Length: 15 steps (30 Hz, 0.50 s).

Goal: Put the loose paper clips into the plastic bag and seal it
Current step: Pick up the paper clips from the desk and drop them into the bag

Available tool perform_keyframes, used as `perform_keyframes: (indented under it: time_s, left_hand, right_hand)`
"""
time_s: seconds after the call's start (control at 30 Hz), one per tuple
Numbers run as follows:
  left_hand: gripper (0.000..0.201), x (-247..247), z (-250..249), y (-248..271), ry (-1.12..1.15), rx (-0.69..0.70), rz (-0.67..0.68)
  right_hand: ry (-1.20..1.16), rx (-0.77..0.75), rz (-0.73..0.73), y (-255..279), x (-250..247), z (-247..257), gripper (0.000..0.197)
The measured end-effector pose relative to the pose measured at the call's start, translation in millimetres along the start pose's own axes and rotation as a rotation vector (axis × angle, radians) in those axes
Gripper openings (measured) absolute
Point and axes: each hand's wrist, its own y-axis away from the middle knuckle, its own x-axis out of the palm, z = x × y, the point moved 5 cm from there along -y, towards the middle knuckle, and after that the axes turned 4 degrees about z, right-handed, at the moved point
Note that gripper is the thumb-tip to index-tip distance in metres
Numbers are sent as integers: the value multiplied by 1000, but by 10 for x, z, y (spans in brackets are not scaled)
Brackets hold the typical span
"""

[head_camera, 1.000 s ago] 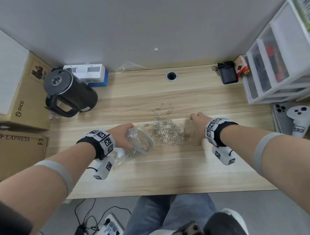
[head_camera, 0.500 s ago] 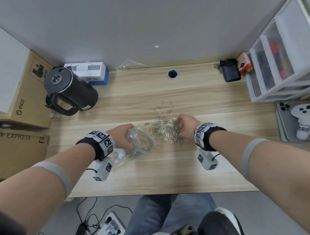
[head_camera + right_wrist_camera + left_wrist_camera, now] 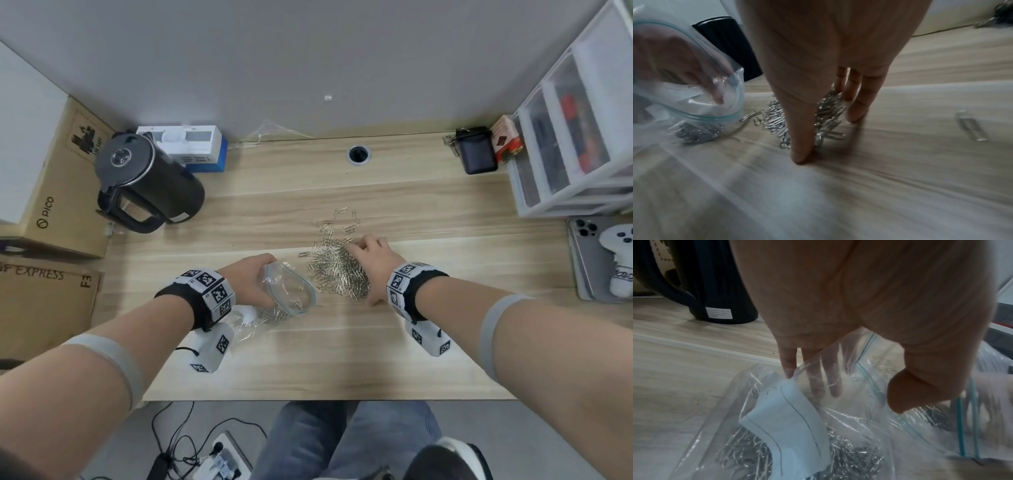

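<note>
A clear zip plastic bag [image 3: 291, 294] with a teal seal strip lies on the desk, mouth facing right. My left hand [image 3: 251, 281] grips its upper rim and holds the mouth wide. In the left wrist view the fingers show through the bag [image 3: 859, 426] and the thumb [image 3: 906, 395] lies outside. Several clips [image 3: 748, 456] and a white card [image 3: 789, 418] are inside. A pile of silver paper clips [image 3: 334, 274] lies just right of the mouth. My right hand [image 3: 368, 258] rests on it, its fingers straight and its thumb [image 3: 799, 155] on the wood behind the clips [image 3: 828, 110].
A black kettle [image 3: 147, 181] and cardboard boxes [image 3: 51, 192] stand at the left. A plastic drawer unit [image 3: 575, 137], a black pouch [image 3: 476, 154] and a white controller [image 3: 616, 253] sit at the right. A few stray clips [image 3: 346, 219] lie beyond the pile.
My right hand has swept leftward from the pile's right side, pushing the clips into a tighter heap near the bag's mouth. The left hand and the bag have stayed put.
</note>
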Motion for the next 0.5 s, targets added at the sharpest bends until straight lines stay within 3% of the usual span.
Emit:
perform_keyframes:
  time_s: [0.1,0.3,0.4,0.5]
  left_hand:
    - [73,11,37,25,47,18,-30]
    - [72,40,85,24,98,30,-79]
    - [73,46,100,3,100,34,-81]
    - [70,42,102,-10,112,38,-77]
  right_hand:
    - [-70,-14,-31,-79,5,108,120]
    - [-188,-15,-84,-131,-71,143,78]
    - [-178,-15,-96,-125,-66,174,85]
    - [-167,-9,-97,-123,-49,208,111]
